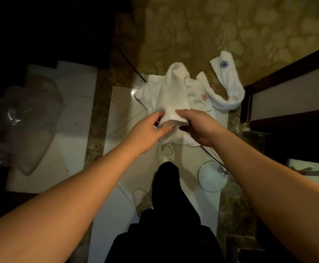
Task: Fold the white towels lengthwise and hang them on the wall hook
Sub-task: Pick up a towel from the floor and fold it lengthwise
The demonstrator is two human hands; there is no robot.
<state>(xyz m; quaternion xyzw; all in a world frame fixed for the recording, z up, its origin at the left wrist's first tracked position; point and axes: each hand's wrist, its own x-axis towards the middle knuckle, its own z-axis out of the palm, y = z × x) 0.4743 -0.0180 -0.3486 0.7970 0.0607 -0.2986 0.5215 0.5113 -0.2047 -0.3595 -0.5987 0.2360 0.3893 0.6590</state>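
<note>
Head view looks straight down past two bare forearms to the hands, and much of the frame is lost in darkness: the whole area far left of the left hand (151,128) is black, and so is a strip to the right of the right hand (198,128). Both hands meet on the near end of a white towel (174,95), pinching its folded edge from either side, the left with curled fingers under and beside the edge, the right with its fingers curled over the top; the fingertips themselves are partly hidden by the cloth. The held towel runs away from the hands and drapes over a second white towel with a red flower mark (203,97), which lies spread on the floor just beyond the right hand; how many layers lie beneath is hard to tell. Farther beyond and to the right of the right hand, a third towel with a blue flower mark (224,64) lies curled on the floor. The floor (120,114) under the hands is pale glossy tile edged with speckled stone, and beyond the towels it gives way to a yellowish pebble-pattern surface (230,25). Well left of the left hand lies a crumpled clear plastic bag (22,120), dim and blurred. Nearer the body than the right hand sits a round white ribbed object (212,177), crossed by a thin dark cable (211,156). Below the hands show black trousers (166,205) and white shoes (165,152). Dark wooden framing (287,73) stands right of the right hand.
</note>
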